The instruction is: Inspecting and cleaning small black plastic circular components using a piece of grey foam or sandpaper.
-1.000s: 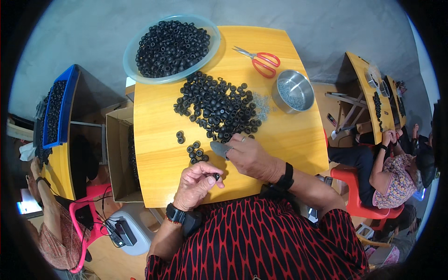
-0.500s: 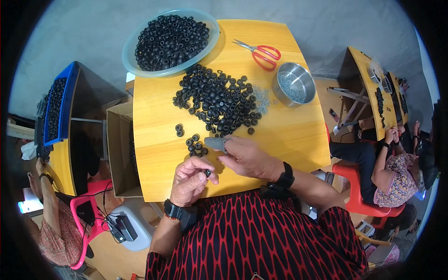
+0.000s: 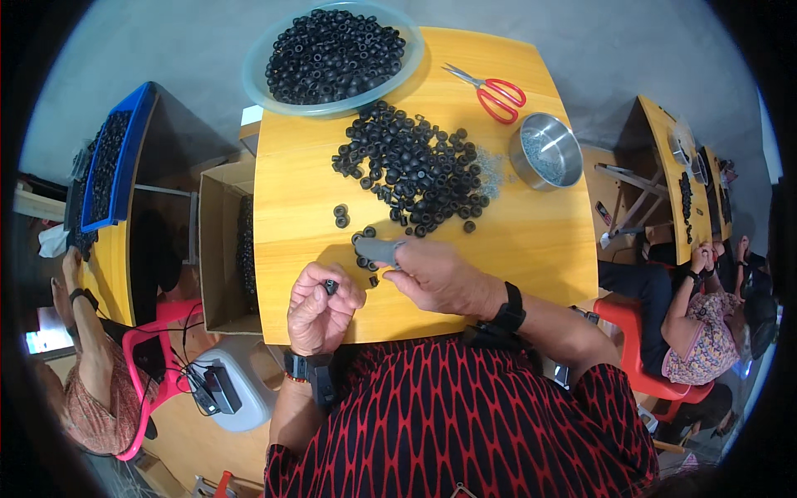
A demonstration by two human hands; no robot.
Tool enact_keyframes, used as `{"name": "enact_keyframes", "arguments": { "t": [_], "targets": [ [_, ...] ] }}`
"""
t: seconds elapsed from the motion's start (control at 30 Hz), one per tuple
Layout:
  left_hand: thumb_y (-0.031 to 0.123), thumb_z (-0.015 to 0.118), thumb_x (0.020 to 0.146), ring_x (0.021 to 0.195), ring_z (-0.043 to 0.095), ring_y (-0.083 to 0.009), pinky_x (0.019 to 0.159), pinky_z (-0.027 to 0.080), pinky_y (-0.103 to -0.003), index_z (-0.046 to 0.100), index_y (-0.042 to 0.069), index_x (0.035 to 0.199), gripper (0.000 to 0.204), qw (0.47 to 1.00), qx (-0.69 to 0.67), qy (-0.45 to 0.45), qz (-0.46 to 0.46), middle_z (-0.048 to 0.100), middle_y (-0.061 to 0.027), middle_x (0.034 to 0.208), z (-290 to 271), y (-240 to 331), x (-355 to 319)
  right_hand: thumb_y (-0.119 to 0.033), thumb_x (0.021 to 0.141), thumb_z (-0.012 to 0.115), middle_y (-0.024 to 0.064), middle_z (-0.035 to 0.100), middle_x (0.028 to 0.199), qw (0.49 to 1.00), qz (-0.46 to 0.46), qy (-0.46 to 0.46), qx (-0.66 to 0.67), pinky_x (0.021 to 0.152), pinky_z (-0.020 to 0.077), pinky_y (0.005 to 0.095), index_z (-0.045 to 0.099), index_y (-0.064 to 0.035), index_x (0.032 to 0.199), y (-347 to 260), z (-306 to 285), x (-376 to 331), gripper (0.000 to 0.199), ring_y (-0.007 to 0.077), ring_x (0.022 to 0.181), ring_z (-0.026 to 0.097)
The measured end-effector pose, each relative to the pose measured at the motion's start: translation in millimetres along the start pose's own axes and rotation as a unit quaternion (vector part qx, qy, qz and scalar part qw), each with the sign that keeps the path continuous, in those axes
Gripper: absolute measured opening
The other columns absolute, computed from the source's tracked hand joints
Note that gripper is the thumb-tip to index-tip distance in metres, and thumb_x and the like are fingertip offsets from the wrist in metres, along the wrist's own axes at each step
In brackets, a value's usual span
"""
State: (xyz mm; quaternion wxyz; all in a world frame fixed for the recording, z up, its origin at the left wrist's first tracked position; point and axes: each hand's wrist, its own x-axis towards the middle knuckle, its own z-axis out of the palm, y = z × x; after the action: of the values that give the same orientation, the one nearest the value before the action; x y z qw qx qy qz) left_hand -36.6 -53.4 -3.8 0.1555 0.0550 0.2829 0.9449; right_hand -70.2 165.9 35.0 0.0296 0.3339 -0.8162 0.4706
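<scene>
Between the thumb and forefinger of my left hand (image 3: 318, 309) is a small black ring-shaped part (image 3: 330, 287). My right hand (image 3: 444, 275) is to its right, forefinger stretched out in a grey finger cover (image 3: 378, 251) and thumb apart from it. That covered finger hangs over a small group of black parts (image 3: 369, 233), hiding some of them. One loose black part (image 3: 374, 282) shows between my two hands. Farther off, a heap of the same parts (image 3: 407, 162) lies on the yellow table (image 3: 531, 249).
A pale tub (image 3: 253, 79) full of black parts stands at the far left. Red-handled scissors (image 3: 501, 100) and a steel bowl (image 3: 571, 149) of small silvery pieces are at the far right. A cardboard box (image 3: 220, 249) stands left of the table. Other people sit at both sides.
My left hand has shifted left, away from my right hand, still holding a black part. A loose black part now shows between the hands. The whole view has shifted slightly.
</scene>
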Motion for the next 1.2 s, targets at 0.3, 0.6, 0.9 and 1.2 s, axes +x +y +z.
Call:
{"name": "enact_keyframes", "arguments": {
  "t": [0.3,0.6,0.9,1.2],
  "targets": [
    [0.024,0.063,0.095,0.077,0.051,-0.0192,0.072,0.043,-0.034,0.059,0.004,0.108,0.025,1.000,-0.019,0.007,0.023,0.052,-0.0075,0.087,2.1,-2.2,0.1,-0.003,0.079,0.061,0.0125,0.053,0.079,0.991,-0.057,-0.104,-0.054,0.068,0.0496,0.0413,0.051,-0.0027,0.085,8.4,12.5,-1.9,0.012,0.0328,0.077,0.059],
    [0.024,0.061,0.096,0.078,0.050,-0.0203,0.074,0.043,-0.035,0.059,0.003,0.106,0.023,0.999,-0.024,0.037,0.025,0.051,-0.0075,0.087,1.0,-1.5,0.8,-0.006,0.084,0.064,0.0115,0.052,0.073,0.996,-0.028,-0.041,-0.072,0.065,0.0485,0.0429,0.050,-0.0030,0.085,6.8,13.4,-3.9,0.014,0.0326,0.072,0.058],
    [0.023,0.062,0.095,0.079,0.052,-0.0212,0.074,0.043,-0.035,0.061,0.003,0.106,0.022,0.997,-0.057,0.027,0.040,0.056,-0.0089,0.088,0.3,-3.8,1.7,-0.004,0.083,0.065,0.0120,0.054,0.079,0.997,-0.034,-0.064,-0.026,0.067,0.0503,0.0419,0.051,-0.0021,0.087,3.7,24.5,-1.1,0.014,0.0316,0.077,0.059],
    [0.025,0.062,0.096,0.078,0.050,-0.0195,0.074,0.042,-0.035,0.059,0.004,0.108,0.025,0.999,-0.033,0.027,0.030,0.052,-0.0075,0.089,-0.2,-2.5,0.5,-0.004,0.081,0.063,0.0126,0.054,0.081,0.989,-0.051,-0.112,-0.087,0.064,0.0501,0.0403,0.055,-0.0009,0.092,-9.2,8.8,-4.6,0.014,0.0308,0.074,0.059]
  ]
}}
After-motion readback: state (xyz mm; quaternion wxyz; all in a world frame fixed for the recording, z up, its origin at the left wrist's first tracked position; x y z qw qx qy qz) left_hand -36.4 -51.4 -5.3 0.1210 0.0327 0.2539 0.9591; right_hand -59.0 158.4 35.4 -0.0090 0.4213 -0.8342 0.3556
